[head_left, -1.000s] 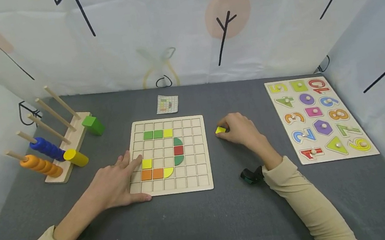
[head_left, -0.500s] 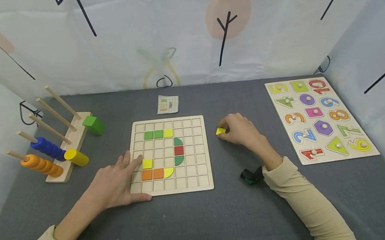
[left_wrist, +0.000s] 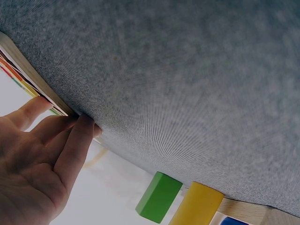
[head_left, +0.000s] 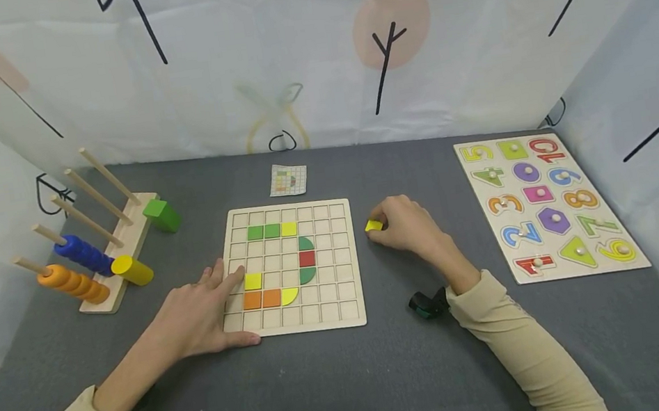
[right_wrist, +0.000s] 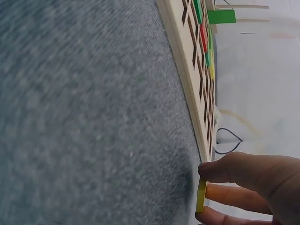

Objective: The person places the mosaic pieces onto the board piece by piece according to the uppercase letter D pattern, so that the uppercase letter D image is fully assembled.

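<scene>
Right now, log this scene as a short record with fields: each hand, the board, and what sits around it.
left hand: flat, fingers straight, resting on the grid board's left edge
right hand: pinching a yellow tile, right of the board, on or just above the mat
grid board: holds green, yellow, red and orange tiles, many cells bare
pattern card: behind the board
peg rack: far left, with blue and orange rings
number puzzle: far right

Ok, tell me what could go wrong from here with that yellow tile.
The right hand pinches the yellow tile only by its thin edges, so it could slip onto the grey mat. The grid board is steadied only by the left hand at one corner; pressing the tile in might shift it and jog the placed tiles.
</scene>
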### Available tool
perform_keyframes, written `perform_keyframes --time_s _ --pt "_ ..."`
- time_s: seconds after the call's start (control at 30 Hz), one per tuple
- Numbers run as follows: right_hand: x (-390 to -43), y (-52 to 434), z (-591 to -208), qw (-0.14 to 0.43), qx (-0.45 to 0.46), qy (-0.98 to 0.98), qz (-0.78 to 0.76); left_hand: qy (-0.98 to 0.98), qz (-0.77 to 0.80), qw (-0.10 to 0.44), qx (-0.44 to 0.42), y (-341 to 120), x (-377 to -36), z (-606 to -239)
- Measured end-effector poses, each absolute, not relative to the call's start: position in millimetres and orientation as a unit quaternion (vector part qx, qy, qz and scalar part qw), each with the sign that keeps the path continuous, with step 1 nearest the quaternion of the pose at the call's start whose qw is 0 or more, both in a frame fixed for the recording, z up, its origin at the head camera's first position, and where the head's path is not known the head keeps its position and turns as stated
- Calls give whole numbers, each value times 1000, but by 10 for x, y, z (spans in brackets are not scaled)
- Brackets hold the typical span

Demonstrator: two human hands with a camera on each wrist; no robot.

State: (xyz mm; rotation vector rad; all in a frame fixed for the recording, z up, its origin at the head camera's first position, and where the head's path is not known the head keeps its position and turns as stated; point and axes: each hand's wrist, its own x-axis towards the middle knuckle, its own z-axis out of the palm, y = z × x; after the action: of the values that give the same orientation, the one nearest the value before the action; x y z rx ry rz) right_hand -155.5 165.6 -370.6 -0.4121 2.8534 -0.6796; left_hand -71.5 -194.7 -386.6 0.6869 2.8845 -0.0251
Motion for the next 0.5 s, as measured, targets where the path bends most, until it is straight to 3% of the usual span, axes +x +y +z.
perform_keyframes --time_s 0.5 --pt "-1528 1325 -3579 72 -169 954 -236 969 -5 83 234 -1950 -706 -3858"
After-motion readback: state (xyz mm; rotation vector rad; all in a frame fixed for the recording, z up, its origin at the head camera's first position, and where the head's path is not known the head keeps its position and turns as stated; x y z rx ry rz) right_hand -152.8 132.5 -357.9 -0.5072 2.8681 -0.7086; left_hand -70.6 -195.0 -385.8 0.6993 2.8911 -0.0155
